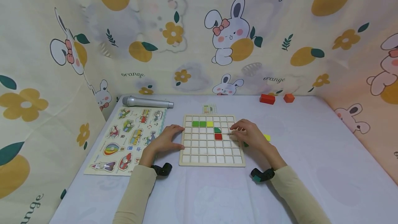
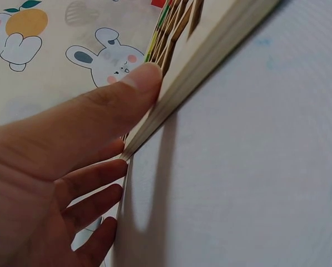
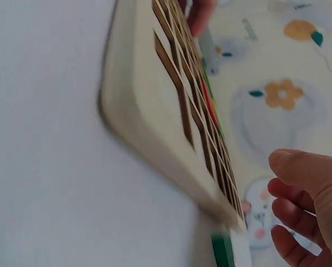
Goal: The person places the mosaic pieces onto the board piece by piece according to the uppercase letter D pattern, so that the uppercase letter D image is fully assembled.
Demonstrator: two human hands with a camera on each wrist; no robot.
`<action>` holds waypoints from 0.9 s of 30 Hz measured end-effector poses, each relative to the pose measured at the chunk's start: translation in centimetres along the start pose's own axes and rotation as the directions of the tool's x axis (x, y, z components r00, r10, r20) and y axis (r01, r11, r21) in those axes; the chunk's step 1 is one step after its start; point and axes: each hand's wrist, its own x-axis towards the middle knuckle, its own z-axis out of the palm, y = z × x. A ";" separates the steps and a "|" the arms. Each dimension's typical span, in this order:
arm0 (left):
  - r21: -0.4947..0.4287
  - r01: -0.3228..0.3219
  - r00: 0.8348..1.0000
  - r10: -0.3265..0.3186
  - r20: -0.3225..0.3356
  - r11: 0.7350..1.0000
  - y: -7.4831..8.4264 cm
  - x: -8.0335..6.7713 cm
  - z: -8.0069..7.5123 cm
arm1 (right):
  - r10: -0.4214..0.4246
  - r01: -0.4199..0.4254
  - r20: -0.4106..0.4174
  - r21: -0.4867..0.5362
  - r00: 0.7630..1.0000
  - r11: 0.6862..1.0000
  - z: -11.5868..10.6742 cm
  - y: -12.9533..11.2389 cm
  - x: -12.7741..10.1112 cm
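A square wooden grid board (image 1: 199, 161) lies on the white table. Green squares (image 1: 199, 123), a yellow square (image 1: 209, 124), a dark green rounded piece (image 1: 217, 130) and a red square (image 1: 218, 136) sit in its cells. My left hand (image 1: 168, 139) touches the board's left edge, thumb and fingers spread; the thumb (image 2: 143, 80) lies against the rim in the left wrist view. Over the right edge hovers my right hand (image 1: 248, 133), fingers loosely bent; nothing shows between them in the right wrist view. A green piece (image 3: 223, 250) lies beside the board, mostly hidden by that hand.
A small pattern card (image 1: 209, 109) lies behind the board. To the left are a picture puzzle board (image 1: 102, 156) and a silver microphone (image 1: 147, 102). Red blocks (image 1: 267, 99) and an orange-red block (image 1: 288, 98) stand at the back right. A yellow piece (image 1: 267, 137) shows behind the right wrist.
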 end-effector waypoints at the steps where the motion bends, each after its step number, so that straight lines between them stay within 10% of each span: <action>1: 0.003 0.001 1.000 -0.001 0.000 1.000 0.0 0.0 0.0 | 0.019 -0.019 0.001 0.004 1.000 1.000 -0.4 0.1 -0.3; 8: 0.007 0.012 1.000 -0.012 0.003 1.000 0.0 0.0 -0.1 | 0.141 -0.142 0.035 0.003 0.989 0.990 -2.2 1.0 -2.0; 27: 0.002 0.003 1.000 -0.003 0.004 1.000 -0.1 0.2 0.1 | 0.099 -0.085 0.174 -0.083 0.980 0.993 -2.3 2.8 -3.7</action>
